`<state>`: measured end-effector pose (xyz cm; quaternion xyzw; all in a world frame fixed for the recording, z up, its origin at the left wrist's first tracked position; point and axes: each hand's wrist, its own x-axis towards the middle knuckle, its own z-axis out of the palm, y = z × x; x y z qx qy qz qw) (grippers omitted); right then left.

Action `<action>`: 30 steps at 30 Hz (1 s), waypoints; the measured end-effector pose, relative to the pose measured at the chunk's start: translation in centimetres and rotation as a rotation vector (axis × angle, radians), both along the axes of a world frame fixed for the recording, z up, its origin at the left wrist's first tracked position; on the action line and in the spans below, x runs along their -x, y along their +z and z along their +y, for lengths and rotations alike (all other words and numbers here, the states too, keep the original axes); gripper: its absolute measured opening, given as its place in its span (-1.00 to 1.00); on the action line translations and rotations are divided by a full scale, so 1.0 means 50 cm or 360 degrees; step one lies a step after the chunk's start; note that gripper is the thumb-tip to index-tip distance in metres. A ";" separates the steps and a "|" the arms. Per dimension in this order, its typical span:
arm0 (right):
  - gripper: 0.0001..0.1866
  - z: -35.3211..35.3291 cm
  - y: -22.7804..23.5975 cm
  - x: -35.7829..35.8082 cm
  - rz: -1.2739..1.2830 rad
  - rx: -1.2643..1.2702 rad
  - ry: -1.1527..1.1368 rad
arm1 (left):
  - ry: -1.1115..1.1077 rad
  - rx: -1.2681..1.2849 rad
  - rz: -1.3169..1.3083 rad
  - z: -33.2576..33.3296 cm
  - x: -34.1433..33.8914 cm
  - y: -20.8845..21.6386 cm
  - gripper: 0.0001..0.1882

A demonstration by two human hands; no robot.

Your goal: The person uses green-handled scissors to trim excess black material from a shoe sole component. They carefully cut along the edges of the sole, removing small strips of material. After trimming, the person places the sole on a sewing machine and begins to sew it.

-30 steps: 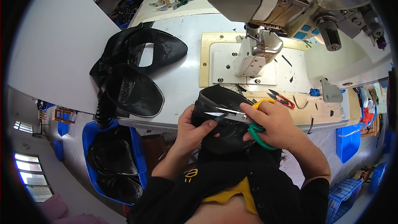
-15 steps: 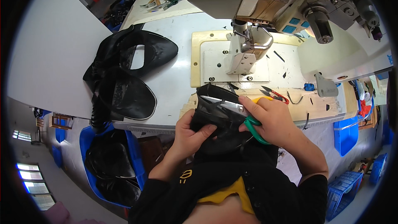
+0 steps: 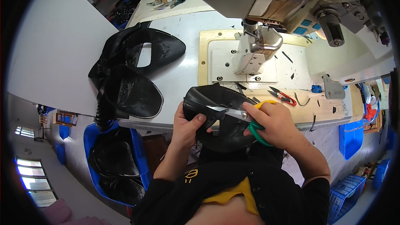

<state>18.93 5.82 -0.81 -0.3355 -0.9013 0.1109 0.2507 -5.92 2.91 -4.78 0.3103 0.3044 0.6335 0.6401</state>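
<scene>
Fingers (image 3: 199, 119) of the left hand (image 3: 185, 128) pinch the black piece (image 3: 234, 132), thumb on top; those of the right hand (image 3: 273, 118) wrap the handles of the scissors (image 3: 244, 116). Since half a second ago, the piece has turned, showing more smooth surface leftward, and the blades lie flatter across it. It is held at the counter's (image 3: 177, 81) near edge, before red-handled snips (image 3: 285, 97).
</scene>
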 end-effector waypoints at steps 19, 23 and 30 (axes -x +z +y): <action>-0.33 0.005 0.011 0.008 -0.0142 -0.0183 -0.0078 | 0.0037 0.0108 -0.0073 0.007 -0.011 -0.007 -0.67; -0.32 0.002 0.003 -0.003 -0.0060 -0.0081 -0.0134 | 0.0081 0.0104 -0.0083 0.013 -0.014 -0.006 -0.69; -0.31 0.024 0.031 -0.026 -0.0020 0.0035 -0.0049 | 0.0108 0.0072 -0.0059 0.022 -0.011 -0.010 -0.69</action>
